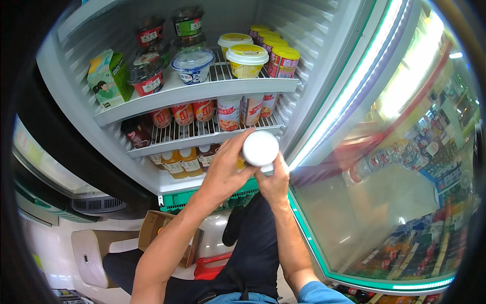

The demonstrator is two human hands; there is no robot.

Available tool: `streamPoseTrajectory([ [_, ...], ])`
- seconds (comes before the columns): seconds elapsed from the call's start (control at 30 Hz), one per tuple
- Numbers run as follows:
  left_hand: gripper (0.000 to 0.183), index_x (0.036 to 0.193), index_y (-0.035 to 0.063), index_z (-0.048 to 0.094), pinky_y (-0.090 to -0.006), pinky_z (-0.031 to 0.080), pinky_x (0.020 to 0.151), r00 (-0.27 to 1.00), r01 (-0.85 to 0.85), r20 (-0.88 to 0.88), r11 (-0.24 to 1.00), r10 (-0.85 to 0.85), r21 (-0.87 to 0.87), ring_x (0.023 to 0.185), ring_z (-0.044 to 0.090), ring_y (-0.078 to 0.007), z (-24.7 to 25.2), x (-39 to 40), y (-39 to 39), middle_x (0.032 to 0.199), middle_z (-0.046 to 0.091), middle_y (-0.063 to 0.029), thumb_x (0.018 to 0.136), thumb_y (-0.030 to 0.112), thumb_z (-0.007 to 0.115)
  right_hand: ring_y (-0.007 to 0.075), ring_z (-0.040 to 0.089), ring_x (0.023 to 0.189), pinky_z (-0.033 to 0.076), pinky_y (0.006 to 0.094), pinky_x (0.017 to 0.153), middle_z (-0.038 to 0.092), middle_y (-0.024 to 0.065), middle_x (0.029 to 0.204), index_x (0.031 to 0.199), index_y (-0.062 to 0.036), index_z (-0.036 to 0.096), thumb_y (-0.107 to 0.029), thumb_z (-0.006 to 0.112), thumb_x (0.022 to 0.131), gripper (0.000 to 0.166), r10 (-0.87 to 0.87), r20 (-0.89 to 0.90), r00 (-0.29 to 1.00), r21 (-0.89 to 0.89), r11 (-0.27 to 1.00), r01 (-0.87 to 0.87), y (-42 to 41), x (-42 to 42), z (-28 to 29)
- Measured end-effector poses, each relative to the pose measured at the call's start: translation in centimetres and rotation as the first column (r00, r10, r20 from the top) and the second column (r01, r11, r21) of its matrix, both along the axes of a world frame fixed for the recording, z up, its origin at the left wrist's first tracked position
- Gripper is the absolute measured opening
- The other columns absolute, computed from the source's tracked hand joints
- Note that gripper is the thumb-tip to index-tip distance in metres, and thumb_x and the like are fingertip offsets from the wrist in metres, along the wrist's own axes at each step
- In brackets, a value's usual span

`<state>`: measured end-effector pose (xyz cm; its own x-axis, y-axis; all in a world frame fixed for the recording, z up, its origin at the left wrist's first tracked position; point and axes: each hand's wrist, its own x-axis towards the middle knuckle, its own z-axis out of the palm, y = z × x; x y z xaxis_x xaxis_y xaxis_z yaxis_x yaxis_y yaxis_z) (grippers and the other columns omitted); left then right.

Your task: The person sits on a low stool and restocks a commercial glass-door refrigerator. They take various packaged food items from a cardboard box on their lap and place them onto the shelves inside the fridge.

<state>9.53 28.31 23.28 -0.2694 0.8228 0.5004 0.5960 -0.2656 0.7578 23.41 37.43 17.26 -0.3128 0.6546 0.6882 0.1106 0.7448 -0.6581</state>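
A container with a round white lid (pixel 261 148) is held between both my hands, its lid facing up at the camera. My left hand (pixel 229 161) grips it on the left side, and my right hand (pixel 274 182) closes on it from below right. Behind it is a display fridge. On its middle shelf (pixel 250 125) are cans with red and white print (pixel 229 114). The upper shelf (pixel 197 91) holds lidded yogurt cups (pixel 246 60), yellow-topped cans (pixel 284 60) and a green carton (pixel 110 78). Bottles of yellow drink (pixel 174 165) stand at the fridge's bottom.
The fridge's glass door (pixel 353 224) is swung wide at the right, reflecting shelves of goods. Below left are an open cardboard box (pixel 150 228), a beige stool (pixel 89 258) and a red plastic object (pixel 210 268) near my legs. Another fridge (pixel 57 167) stands at the left.
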Motion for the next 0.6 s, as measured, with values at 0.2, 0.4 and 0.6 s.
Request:
streamPoseTrajectory([
  [0.2,0.072,0.153,-0.0015,0.047,-0.0454,0.046,0.113,0.994,-0.112,-0.013,0.993,0.112,0.028,0.135,0.057,-0.0421,1.2,1.2,6.9,0.143,0.06,-0.0269,0.088,0.01,0.075,0.0425,0.068,0.119,0.056,0.0463,0.097,0.067,0.0264,0.132,0.149,0.0004,0.046,-0.003,0.081,0.086,0.072,-0.058,-0.089,0.994,-0.064,0.997,0.052,7.9,-1.7,1.4],
  [0.4,0.065,0.153,-0.0026,0.046,-0.0428,0.047,0.112,0.996,-0.088,0.024,0.996,0.088,0.024,0.137,0.058,-0.0401,-1.0,0.9,9.2,0.143,0.061,-0.0297,0.092,0.005,0.066,0.0441,0.065,0.121,0.052,0.0478,0.099,0.064,0.0257,0.134,0.148,0.0012,0.046,-0.013,0.081,0.089,0.07,-0.047,-0.05,0.998,-0.06,0.997,0.044,11.2,-2.9,0.4],
  [0.6,0.063,0.153,-0.0027,0.046,-0.0412,0.05,0.104,0.997,-0.061,0.033,0.996,0.063,-0.064,0.126,0.065,-0.0379,-1.6,0.1,9.8,0.138,0.064,-0.0311,0.093,0.002,0.062,0.0505,0.064,0.117,0.053,0.0515,0.096,0.066,0.0314,0.128,0.147,0.0039,0.046,-0.013,0.079,0.089,0.068,0.015,-0.058,0.998,-0.144,0.989,-0.023,12.5,-3.6,0.9],
])
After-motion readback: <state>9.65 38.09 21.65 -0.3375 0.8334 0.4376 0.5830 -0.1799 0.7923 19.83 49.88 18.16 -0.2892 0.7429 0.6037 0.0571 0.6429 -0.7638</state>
